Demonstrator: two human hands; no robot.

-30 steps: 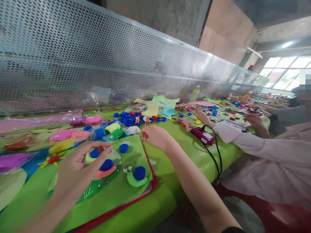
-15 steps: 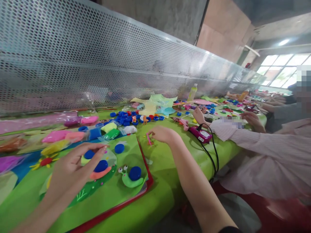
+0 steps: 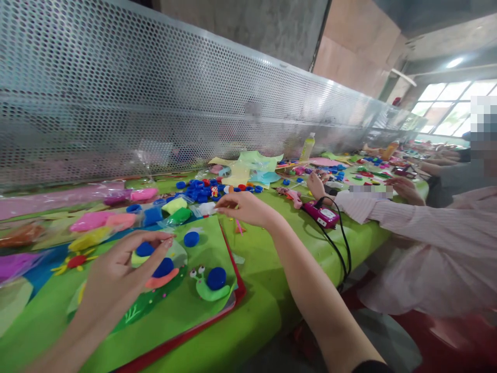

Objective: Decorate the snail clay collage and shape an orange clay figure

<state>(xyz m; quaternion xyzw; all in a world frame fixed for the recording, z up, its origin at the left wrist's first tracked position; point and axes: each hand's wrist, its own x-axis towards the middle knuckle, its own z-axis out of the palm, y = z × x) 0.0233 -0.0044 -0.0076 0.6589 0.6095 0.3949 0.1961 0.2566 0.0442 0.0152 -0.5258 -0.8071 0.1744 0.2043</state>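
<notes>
My left hand (image 3: 112, 277) hovers over a green felt board (image 3: 182, 305) with a red edge; its thumb and forefinger are pinched together just above a yellow-green clay snail with a blue cap (image 3: 144, 249). I cannot make out what the pinch holds. Beside it lie a pink snail with a blue cap (image 3: 163, 269) and a green snail with eyes (image 3: 212, 285). My right hand (image 3: 244, 207) reaches left with fingers stretched and holds nothing, its tips near a white clay packet (image 3: 205, 208). A thin pink stick (image 3: 239, 227) lies on the table under that hand.
A heap of blue bottle caps (image 3: 198, 190) and coloured clay packets (image 3: 97, 220) lie behind the board. A pink device with a black cable (image 3: 321, 214) sits to the right. A person's pink-sleeved arm (image 3: 407, 217) rests there. A perforated metal screen (image 3: 155, 103) walls the table's far side.
My right hand laid the pink stick on the table and moved left toward the white packet. My left hand stayed over the snails.
</notes>
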